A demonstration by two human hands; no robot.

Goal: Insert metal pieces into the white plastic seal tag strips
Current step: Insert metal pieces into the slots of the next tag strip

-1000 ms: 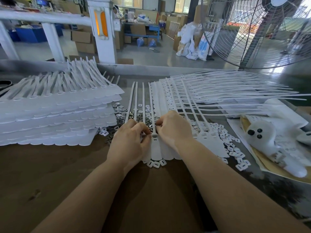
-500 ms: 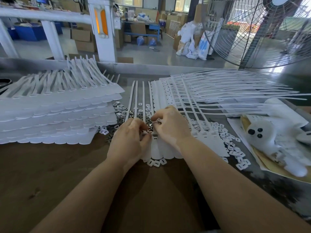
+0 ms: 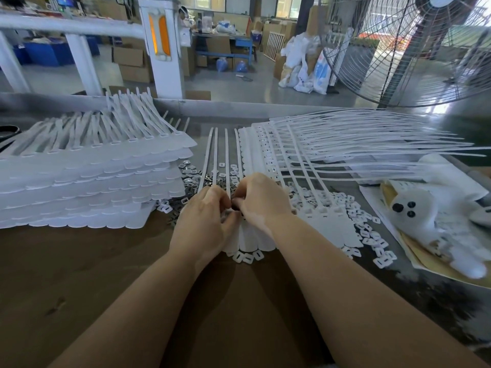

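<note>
Left hand (image 3: 204, 221) and right hand (image 3: 261, 203), fingers curled, pinch the flat scalloped-edged white strip (image 3: 252, 239); bare brown counter (image 3: 79, 274) nearer.

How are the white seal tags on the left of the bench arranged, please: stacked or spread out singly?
Stacked. The seal tags lie in several overlapping layers, heads toward the person, tails pointing away.

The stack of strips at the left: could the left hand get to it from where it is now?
Probably yes. The stack of strips lies open on the table just beside the left hand, nothing between them, though that hand is busy at the strip being worked.
</note>
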